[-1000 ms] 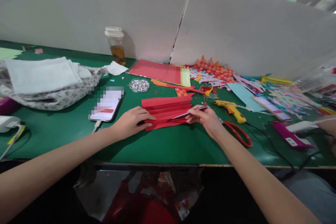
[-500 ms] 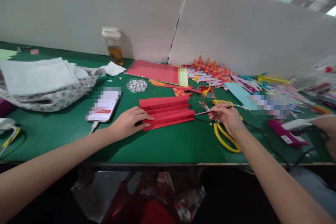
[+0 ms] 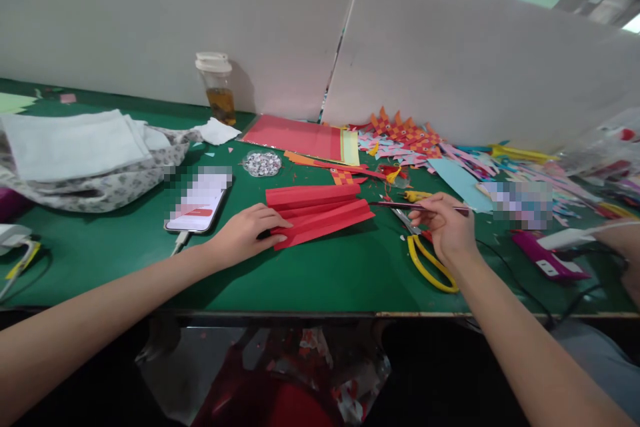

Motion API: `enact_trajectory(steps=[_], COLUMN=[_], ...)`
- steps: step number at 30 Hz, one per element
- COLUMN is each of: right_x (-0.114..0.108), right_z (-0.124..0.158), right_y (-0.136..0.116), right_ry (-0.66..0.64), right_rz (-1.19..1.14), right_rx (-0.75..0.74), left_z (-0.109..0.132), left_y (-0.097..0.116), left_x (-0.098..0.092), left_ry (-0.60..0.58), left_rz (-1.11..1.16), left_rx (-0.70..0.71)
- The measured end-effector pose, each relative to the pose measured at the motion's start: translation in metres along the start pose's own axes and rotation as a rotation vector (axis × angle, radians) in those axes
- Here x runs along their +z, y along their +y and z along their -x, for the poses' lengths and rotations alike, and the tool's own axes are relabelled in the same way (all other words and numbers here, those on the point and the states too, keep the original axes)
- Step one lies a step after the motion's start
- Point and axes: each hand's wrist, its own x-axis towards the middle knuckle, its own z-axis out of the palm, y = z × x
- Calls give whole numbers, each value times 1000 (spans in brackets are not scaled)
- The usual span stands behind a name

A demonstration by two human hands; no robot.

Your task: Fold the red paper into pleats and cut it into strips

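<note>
Lower centre, a bare strip of green-topped table (image 3: 320, 283) lets a hand pass in front of the pleated red paper sheet (image 3: 325, 219); yellow-handled metal scissors (image 3: 418, 265) block right of centre, the left hand (image 3: 250, 230) the sheet's left end.

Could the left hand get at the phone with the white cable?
Probably yes: the phone lies close by, with nothing visible between, though the left hand touches the pleated red paper.

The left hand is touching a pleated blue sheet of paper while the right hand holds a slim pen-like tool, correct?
Not quite: the head view shows that the pleated sheet of paper is red, not blue. The left hand is touching it while the right hand holds a slim pen-like tool.
</note>
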Motion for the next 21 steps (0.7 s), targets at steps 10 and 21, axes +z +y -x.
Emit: enact_trajectory(steps=[10,21], right_x=[4,28], right_z=[7,7], right_y=[-4,13], right_ry=[-169,-305], right_rz=[-30,101], right_rx=[107,236], left_z=[0,0], left_y=[0,1], left_x=[0,-2], left_ry=[-5,-10], left_rz=[-2,25], left_rx=[8,1])
